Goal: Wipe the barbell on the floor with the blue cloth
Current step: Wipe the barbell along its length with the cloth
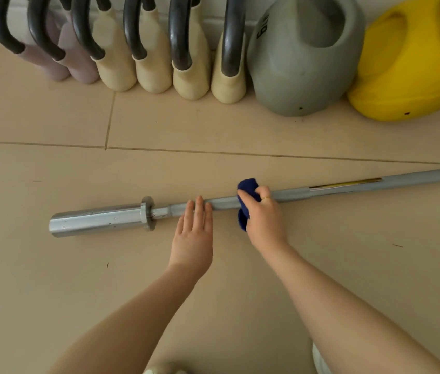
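Note:
A grey steel barbell lies on the beige tiled floor, its thick sleeve and collar at the left and its shaft running up to the right edge. My right hand grips the dark blue cloth, which is wrapped round the shaft just right of its middle in view. My left hand lies flat with straight fingers, the fingertips resting on the shaft a little right of the collar. A yellow strip shows on the shaft further right.
Along the wall at the back stand several kettlebells: pale pink ones at the left, cream ones in the middle, a large grey one and a yellow one at the right. Bare floor tiles lie in front of the bar.

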{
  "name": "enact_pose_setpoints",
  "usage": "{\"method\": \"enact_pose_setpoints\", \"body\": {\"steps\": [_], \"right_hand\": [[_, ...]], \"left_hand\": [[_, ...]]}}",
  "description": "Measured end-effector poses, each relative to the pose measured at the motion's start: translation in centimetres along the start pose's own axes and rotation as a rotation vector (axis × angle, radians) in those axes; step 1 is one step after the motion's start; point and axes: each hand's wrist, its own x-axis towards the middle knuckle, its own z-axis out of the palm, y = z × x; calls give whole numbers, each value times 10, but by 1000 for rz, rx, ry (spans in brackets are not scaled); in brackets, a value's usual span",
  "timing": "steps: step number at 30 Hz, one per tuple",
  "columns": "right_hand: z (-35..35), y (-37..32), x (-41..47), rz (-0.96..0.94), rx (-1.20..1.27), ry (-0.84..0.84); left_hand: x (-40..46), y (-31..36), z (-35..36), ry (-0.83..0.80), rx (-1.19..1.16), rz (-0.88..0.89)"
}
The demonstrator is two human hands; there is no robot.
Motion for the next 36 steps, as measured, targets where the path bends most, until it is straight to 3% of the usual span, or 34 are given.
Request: {"method": "enact_pose_setpoints", "body": {"steps": [2, 5, 8, 13, 15, 19, 21, 26, 29, 33, 36], "right_hand": [[-15, 25, 4, -10, -33, 1], [-47, 73, 13, 185, -89, 206], [-58, 85, 12, 332, -97, 246], [-39, 59, -3, 57, -26, 19], [-47, 70, 3, 22, -46, 17], [-80, 102, 15, 345, -84, 213], [-79, 92, 11, 378, -92, 197], [-24, 30, -11, 57, -49, -83], [-21, 31, -11, -59, -187, -86], [-44, 49, 6, 244, -191, 140], [-32, 21, 5, 209, -190, 24]], "left_hand": [[2, 1, 1, -1, 18, -11], [4, -3, 1, 32, 66, 2], [3, -2, 7, 42, 91, -4], [2, 14, 2, 17, 34, -101], [2, 15, -1, 12, 55, -111], [-2, 10, -4, 66, 55, -115], [-1, 6, -3, 82, 43, -134], [-2, 0, -18, 81, -13, -91], [0, -1, -24, 31, -72, -120], [-2, -14, -28, 78, -312, -167], [-3, -35, -26, 166, -267, -145]]}}
